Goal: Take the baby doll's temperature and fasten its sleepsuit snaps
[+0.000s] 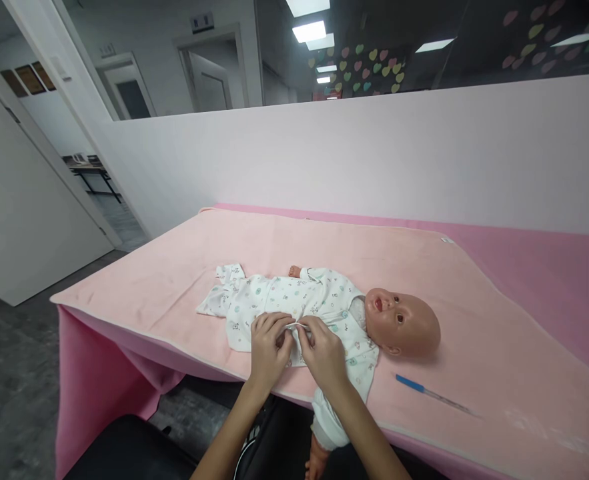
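A baby doll (408, 321) lies on its back, head to the right, dressed in a white printed top (327, 293) and matching trousers (254, 293). At the doll's near side, around its waist, my left hand (270, 347) and my right hand (323, 350) meet. Both hands are closed in a pinch on a thin white tie string (299, 325) that shows between the fingertips. The fingers hide part of the string, so I cannot tell whether it is knotted. One doll arm (318, 457) hangs over the table's near edge, beneath my right forearm.
A pink blanket (164, 267) covers the table, over a darker pink cloth (549, 280). To the right of the doll's shoulder lies a thermometer (424, 390) with a blue cap end. Behind the table stands a white wall (324, 160) with a window; a black chair (129, 450) is below.
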Motion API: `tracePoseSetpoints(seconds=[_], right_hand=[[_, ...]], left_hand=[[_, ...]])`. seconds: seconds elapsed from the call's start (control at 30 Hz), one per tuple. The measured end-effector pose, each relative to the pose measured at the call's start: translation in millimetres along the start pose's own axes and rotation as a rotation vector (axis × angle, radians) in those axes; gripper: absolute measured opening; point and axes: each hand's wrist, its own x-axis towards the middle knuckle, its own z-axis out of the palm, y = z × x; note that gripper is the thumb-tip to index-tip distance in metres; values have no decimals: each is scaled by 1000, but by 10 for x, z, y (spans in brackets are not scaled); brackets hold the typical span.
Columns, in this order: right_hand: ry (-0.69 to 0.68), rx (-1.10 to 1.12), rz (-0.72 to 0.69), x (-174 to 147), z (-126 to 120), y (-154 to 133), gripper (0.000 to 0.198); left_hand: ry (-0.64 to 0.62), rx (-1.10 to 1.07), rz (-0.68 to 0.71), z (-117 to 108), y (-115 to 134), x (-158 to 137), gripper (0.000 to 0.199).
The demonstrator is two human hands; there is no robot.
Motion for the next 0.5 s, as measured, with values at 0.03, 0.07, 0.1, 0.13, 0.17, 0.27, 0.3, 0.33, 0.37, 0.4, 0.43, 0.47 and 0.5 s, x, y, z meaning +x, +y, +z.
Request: tracePoseSetpoints(seconds=[0.03, 0.07, 0.1, 0.13, 0.17, 0.27, 0.3, 0.33, 0.37, 0.4, 0.43, 0.47, 0.5], right_hand=[[-3, 5, 10, 0, 0, 0, 15], [-5, 9, 19, 0, 0, 1, 15], [-7, 13, 25, 0, 0, 0, 15], [-6, 15, 30, 1, 0, 0, 15], [-7, 17, 35, 3, 0, -1, 15], [-6, 25, 51, 4, 0, -4, 16], [-5, 29, 54, 3, 0, -4, 17], [-5, 32, 56, 2, 0, -5, 17], [-4, 35, 55, 0, 0, -5, 17], [-5, 38, 54, -2, -1, -5, 17], [-7, 39, 53, -5, -2, -5, 17], [-10, 40, 53, -8, -3, -5, 17], [-13, 42, 54, -11, -4, -5, 17]], left_hand=[[0, -7, -2, 0, -2, 0, 20], [1, -19, -5, 0, -7, 0, 20], [2, -36, -8, -1, -13, 0, 19], [4, -58, -10, -2, -23, 0, 19], [6, -84, -10, -4, -37, -1, 19], [17, -175, -9, -8, -92, -5, 16], [23, -206, -9, -9, -110, -6, 15], [29, -235, -11, -10, -125, -7, 14], [36, -259, -14, -11, -136, -6, 14], [43, -279, -17, -12, -141, -5, 13], [51, -293, -19, -13, -140, -3, 12], [60, -301, -22, -12, -135, -1, 11], [71, -306, -25, -11, -128, 0, 10]])
